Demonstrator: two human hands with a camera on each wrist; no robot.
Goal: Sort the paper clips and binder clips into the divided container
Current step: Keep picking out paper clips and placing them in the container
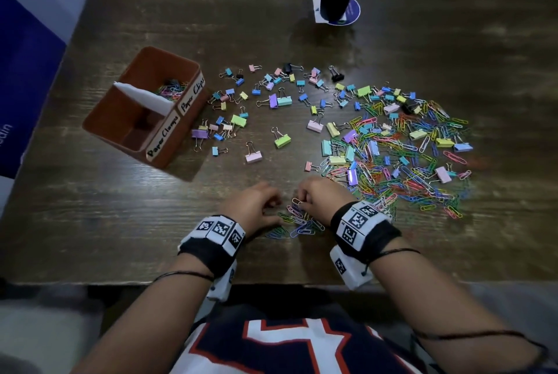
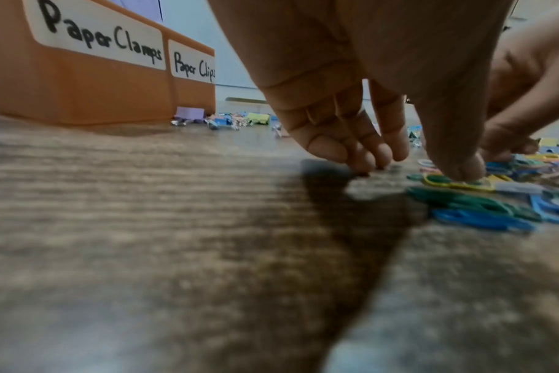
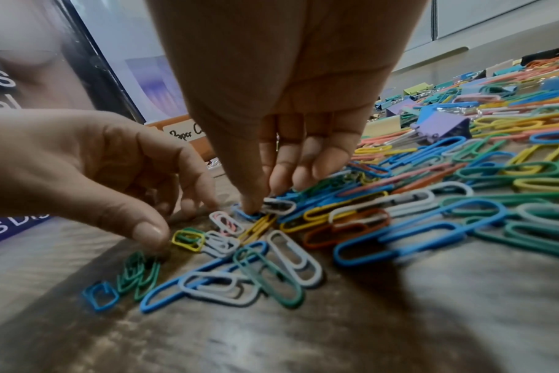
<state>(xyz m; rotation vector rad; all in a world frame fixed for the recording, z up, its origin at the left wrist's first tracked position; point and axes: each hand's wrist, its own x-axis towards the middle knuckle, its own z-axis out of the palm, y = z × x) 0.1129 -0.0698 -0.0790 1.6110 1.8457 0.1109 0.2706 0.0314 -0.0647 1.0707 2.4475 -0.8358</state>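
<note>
Dozens of paper clips (image 1: 299, 222) heaped between hands; left hand (image 1: 256, 204) loose-fingered, thumb pressing, right hand (image 1: 323, 197) fingertips pinching; gather tightly, then carry toward brown divided container (image 1: 145, 108) at ten o'clock.

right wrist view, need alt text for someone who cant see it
Close above a wooden table, the right hand presses fingertips into a pile of coloured paper clips. The left hand reaches in beside it, thumb by a yellow paper clip; pastel binder clips lie behind.
</note>
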